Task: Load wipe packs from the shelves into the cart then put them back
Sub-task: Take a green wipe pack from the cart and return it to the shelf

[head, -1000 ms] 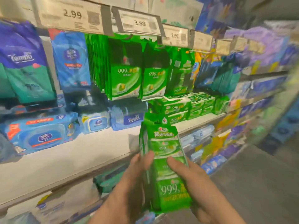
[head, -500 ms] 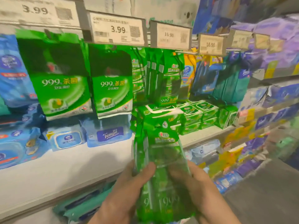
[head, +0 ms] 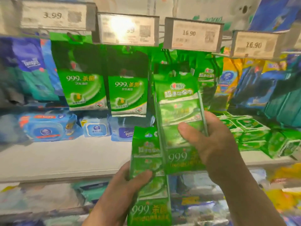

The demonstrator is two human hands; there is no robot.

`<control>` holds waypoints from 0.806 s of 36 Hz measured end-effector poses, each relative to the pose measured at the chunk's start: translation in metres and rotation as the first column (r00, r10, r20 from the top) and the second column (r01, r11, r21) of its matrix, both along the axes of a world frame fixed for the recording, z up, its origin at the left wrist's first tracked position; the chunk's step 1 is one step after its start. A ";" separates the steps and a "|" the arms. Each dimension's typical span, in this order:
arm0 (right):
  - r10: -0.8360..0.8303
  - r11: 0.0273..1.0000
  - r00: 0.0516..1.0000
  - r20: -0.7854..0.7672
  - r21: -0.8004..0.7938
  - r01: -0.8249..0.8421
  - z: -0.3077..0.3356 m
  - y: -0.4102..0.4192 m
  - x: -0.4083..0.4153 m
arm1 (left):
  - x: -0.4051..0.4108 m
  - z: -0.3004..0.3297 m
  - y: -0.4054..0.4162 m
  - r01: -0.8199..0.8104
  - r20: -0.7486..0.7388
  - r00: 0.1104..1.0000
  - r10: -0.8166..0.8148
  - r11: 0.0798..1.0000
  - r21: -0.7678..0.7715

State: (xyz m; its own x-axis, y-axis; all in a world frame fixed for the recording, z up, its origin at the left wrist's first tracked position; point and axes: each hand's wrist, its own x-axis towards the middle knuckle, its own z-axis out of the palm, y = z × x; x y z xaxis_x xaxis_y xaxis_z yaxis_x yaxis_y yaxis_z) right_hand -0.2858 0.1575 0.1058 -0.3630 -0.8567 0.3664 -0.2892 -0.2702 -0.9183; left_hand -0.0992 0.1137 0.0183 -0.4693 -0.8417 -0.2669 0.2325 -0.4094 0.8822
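My right hand [head: 210, 139] grips a tall green wipe pack [head: 178, 111] and holds it upright, lifted toward the hanging packs under the 16.90 price tag [head: 193, 35]. My left hand [head: 127, 185] holds a second green wipe pack [head: 148, 160], or a small stack of them, lower and to the left, thumb pressed on its front. More green packs [head: 128, 93] hang from hooks behind, beside another hanging green pack [head: 81, 90]. The cart is out of view.
A white shelf board [head: 65, 159] runs across the middle, with blue wipe packs [head: 47, 128] at its back left and boxed green wipe packs [head: 254, 136] at the right. Blue and yellow bags [head: 241, 82] hang to the right. Lower shelves hold more goods.
The stack held by both hands has been split. My right hand raised one pack up and right toward the hooks, while my left hand kept the rest low. The view moved closer to the shelf.
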 end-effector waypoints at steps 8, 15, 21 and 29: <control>-0.031 0.976 0.998 0.053 -0.214 0.041 0.022 -0.017 0.016 | 0.002 -0.002 -0.009 0.001 0.023 1.000 -0.001 1.000 0.029; -0.112 0.976 0.988 0.101 -0.176 0.129 0.027 -0.040 0.016 | 0.006 -0.010 -0.022 0.064 0.013 0.998 -0.064 0.998 0.001; -0.165 0.976 0.980 0.114 -0.127 0.179 0.016 -0.048 0.014 | 0.006 -0.018 -0.024 0.096 -0.054 0.994 -0.094 0.995 0.037; -0.235 0.972 0.968 0.091 0.028 0.234 -0.018 -0.054 0.004 | 0.004 -0.015 -0.027 0.078 -0.076 0.994 -0.077 0.997 0.008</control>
